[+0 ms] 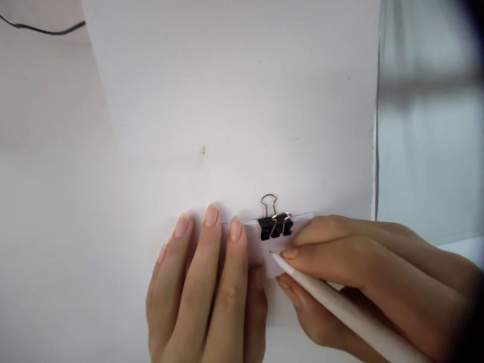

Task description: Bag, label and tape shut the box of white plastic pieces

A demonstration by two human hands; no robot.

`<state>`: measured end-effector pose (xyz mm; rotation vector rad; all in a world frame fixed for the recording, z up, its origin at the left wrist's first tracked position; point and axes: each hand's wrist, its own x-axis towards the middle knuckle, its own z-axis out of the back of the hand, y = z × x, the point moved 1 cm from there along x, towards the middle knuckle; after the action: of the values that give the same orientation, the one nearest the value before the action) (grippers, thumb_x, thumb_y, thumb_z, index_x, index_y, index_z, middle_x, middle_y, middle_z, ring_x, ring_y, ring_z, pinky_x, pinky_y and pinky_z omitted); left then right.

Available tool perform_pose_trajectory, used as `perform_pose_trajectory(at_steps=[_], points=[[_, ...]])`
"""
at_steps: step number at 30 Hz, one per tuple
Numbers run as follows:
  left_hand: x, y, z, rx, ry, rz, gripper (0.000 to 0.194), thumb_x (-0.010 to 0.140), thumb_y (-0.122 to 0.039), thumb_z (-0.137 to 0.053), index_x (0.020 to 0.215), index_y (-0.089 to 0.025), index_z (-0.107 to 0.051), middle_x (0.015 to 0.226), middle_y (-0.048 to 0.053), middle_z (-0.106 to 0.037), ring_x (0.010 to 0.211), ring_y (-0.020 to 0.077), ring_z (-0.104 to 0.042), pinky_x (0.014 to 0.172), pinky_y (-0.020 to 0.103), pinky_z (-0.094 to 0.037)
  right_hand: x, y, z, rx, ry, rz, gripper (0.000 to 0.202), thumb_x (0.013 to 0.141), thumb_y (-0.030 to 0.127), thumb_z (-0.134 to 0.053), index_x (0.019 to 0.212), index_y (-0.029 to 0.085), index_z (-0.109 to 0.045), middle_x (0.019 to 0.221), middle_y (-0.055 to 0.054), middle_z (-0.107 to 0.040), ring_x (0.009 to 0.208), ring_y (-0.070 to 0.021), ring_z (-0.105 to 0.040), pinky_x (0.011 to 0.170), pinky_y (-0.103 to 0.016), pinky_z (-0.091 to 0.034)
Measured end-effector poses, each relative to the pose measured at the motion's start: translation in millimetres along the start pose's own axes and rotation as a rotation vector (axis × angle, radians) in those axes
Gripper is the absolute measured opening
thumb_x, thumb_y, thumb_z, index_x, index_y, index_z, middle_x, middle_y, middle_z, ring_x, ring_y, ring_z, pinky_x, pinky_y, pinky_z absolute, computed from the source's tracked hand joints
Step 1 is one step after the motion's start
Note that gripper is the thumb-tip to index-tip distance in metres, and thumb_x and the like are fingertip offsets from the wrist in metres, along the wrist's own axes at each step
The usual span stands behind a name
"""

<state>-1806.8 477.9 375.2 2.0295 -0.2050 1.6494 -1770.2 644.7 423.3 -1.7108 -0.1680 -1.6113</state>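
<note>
Near the bottom centre lies a small piece of white paper (274, 259), with a black binder clip (275, 227) clamped on its top edge; the clip's wire handles point up and forward. My left hand (212, 297) rests with its fingers spread over the paper's left part, fingertips at the top edge. In my right hand (363, 272) is a white pen (333, 302), its tip at the paper just below the clip. Much of the paper is hidden under both hands.
Beneath everything is a large white sheet or board (234, 101) with a small brownish mark. A thin black cable (49, 31) runs at the top left. Beyond the board's right edge is a pale bluish surface (427, 151).
</note>
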Motion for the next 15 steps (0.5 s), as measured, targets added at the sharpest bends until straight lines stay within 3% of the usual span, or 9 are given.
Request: perform_pose_trajectory(at_steps=[7, 11, 15], points=[[0.3, -1.4, -0.6, 0.001, -0.007, 0.006, 0.060, 0.079, -0.014, -0.068, 0.137, -0.012, -0.053, 0.140, 0.013, -0.054, 0.130, 0.0342, -0.049, 0.111, 0.046, -0.038, -6.1, 1.1, -4.0, -0.074, -0.013, 0.000, 0.023, 0.081, 0.016, -0.066, 0.065, 0.022, -0.051, 0.076, 0.002, -0.066, 0.062, -0.0090, -0.062, 0.052, -0.020, -0.052], [0.7, -2.0, -0.4, -0.007, -0.004, 0.007, 0.060, 0.081, -0.014, -0.068, 0.138, -0.013, -0.052, 0.141, 0.012, -0.054, 0.130, 0.0328, -0.049, 0.112, 0.045, -0.037, -4.5, 5.2, -2.9, -0.079, 0.063, -0.062, 0.020, 0.085, 0.014, -0.062, 0.070, 0.023, -0.053, 0.073, 0.003, -0.064, 0.064, -0.0096, -0.062, 0.057, -0.020, -0.053], [0.8, 1.0, 0.1, 0.000, -0.005, -0.009, 0.062, 0.079, -0.014, -0.070, 0.138, -0.013, -0.052, 0.140, 0.012, -0.054, 0.129, 0.0322, -0.050, 0.112, 0.044, -0.039, -8.5, 0.4, -2.9, -0.060, 0.038, -0.027, 0.022, 0.084, 0.018, -0.064, 0.068, 0.025, -0.049, 0.069, 0.003, -0.061, 0.064, -0.0107, -0.061, 0.052, -0.021, -0.051]])
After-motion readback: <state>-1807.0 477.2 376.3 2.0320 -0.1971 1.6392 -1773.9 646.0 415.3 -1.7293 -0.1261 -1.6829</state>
